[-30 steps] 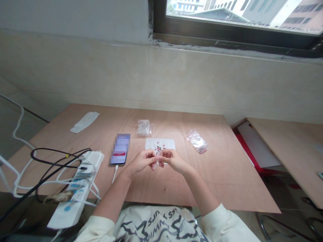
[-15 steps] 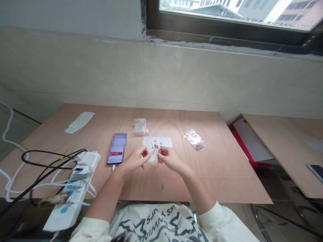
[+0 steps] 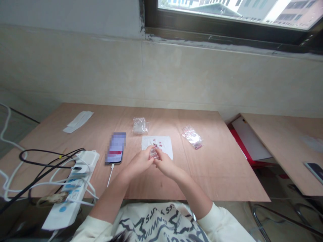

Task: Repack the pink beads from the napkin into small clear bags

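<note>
My left hand [image 3: 142, 161] and my right hand [image 3: 165, 164] meet over the near part of a white sheet [image 3: 167, 144]. Both have their fingers closed on a small clear plastic bag [image 3: 153, 153], which shows between the fingertips. Whether anything is inside the bag is too small to tell. Just beyond the fingers, several tiny dark red pieces [image 3: 160, 145] lie on the sheet; my hands partly cover that area.
Behind the sheet lies a stack of clear bags [image 3: 140, 126]. A clear packet with red marks [image 3: 192, 137] is on the right. To the left are a charging phone [image 3: 116, 148], a power strip [image 3: 83, 174] with tangled cables, and a white folded mask-like item [image 3: 78, 121].
My hands have come together from slightly apart, and the fingertips now overlap around the clear bag. More of the bag is covered. The view has shifted slightly.
</note>
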Tool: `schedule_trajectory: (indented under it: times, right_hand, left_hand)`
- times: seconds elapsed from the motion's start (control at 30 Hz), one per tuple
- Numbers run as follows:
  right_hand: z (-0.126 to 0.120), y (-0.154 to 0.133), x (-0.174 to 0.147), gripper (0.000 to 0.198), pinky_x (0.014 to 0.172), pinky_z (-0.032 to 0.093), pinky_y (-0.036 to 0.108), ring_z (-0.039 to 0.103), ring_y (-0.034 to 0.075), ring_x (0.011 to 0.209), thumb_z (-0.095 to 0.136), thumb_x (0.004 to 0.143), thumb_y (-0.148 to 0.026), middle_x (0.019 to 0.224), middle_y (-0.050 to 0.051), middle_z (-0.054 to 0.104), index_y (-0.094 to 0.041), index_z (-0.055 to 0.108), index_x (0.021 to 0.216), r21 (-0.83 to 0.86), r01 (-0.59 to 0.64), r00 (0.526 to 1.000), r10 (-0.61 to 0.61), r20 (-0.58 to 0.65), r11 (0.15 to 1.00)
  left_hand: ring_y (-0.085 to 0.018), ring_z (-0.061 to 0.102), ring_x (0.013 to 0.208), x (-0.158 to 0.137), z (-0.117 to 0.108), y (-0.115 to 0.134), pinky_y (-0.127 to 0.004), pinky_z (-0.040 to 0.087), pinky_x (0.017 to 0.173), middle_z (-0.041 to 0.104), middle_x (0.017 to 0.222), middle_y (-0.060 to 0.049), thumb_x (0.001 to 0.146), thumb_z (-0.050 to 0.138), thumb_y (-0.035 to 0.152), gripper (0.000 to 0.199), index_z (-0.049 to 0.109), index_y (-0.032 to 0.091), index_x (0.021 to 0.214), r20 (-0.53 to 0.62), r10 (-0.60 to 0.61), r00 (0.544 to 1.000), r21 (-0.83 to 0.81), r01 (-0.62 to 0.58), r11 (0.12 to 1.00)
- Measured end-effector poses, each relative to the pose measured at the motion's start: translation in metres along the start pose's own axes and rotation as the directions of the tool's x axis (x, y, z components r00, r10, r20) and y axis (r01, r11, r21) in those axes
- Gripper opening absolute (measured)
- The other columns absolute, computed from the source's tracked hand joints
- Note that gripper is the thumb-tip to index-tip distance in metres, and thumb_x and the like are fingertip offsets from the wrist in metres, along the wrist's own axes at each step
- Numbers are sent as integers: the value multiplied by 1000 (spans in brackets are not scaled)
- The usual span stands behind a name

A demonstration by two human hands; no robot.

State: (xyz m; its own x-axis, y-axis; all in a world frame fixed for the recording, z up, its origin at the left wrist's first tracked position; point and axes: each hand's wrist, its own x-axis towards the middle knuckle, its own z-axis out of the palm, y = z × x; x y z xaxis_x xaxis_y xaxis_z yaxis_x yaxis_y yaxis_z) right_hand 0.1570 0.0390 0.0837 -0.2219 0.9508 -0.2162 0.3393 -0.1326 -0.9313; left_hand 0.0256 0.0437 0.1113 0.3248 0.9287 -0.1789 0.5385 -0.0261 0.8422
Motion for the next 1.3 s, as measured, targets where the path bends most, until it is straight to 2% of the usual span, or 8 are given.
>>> schedule_trajectory:
  times: [0.17, 0.27, 0.33, 0.43, 0.6, 0.7, 1.07, 1.3]
  right_hand:
    - [0, 8, 10, 33, 61, 43, 27, 54, 13, 64, 38, 56, -7, 72, 1, 61, -16, 58, 80, 237, -38, 999, 33, 26, 971]
    - [-9, 7, 12, 32, 61, 44, 30, 57, 14, 60, 42, 57, -11, 69, 2, 63, -15, 59, 84, 416, -105, 994, 80, 77, 903]
    - [-12, 7, 15, 31, 59, 45, 33, 58, 15, 56, 48, 57, -16, 68, 3, 63, -14, 59, 86, 537, -190, 974, 90, 206, 822]
    - [-9, 13, 24, 28, 58, 46, 33, 59, 16, 53, 57, 54, -20, 64, 3, 63, -13, 55, 81, 632, -275, 948, 94, 305, 725]
    - [-1, 35, 36, 31, 45, 44, 27, 54, 12, 42, 62, 54, -29, 53, -6, 54, -20, 40, 74, 608, -244, 963, 261, 62, 755]
    - [1, 46, 35, 27, 39, 34, 19, 41, 5, 34, 58, 61, -38, 51, -8, 49, -20, 42, 73, 523, -137, 975, 208, -79, 841]
    - [9, 67, 43, 31, 30, 16, 20, 27, 5, 27, 60, 58, -46, 35, -9, 40, -18, 48, 64, 448, -234, 969, 246, 34, 863]
    - [2, 68, 39, 27, 26, 20, 18, 33, 6, 26, 60, 60, -41, 40, -7, 48, -18, 48, 66, 483, -265, 964, 245, 105, 834]
  left_hand:
    - [-8, 42, 47, -8, -8, -1, -16, 34, 37, 43, 62, 4, 76, 45, 28, 43, 40, 22, 118, 228, -35, 973, -206, 83, 975]
    - [-11, 49, 64, -7, -15, -18, -17, 40, 44, 48, 80, -1, 73, 51, 37, 55, 32, 22, 123, 153, -95, 984, -289, 137, 947]
    - [-12, 52, 75, -3, -14, -30, -19, 44, 56, 50, 88, -4, 74, 50, 39, 49, 39, 19, 117, 65, -143, 988, -331, 156, 931]
    - [-11, 55, 68, 7, -7, -48, -21, 46, 57, 54, 79, -3, 77, 45, 43, 34, 51, 14, 92, 219, -113, 969, -462, 205, 863]
    - [-5, 47, 41, 20, 3, -73, -16, 39, 35, 49, 58, 4, 67, 56, 45, 33, 48, 13, 75, 16, -255, 967, -563, 219, 797]
    - [-6, 48, 39, 25, 1, -85, -17, 38, 32, 50, 55, 4, 64, 58, 46, 35, 48, 13, 71, -108, -310, 945, -548, 204, 812]
    - [-10, 57, 50, 25, -5, -89, -25, 48, 52, 57, 61, 1, 60, 62, 45, 38, 51, 12, 75, -11, -287, 958, -582, 227, 781]
    - [-8, 50, 37, 29, -12, -90, -19, 42, 37, 53, 50, 4, 67, 56, 44, 33, 53, 13, 77, -27, -260, 965, -438, 222, 871]
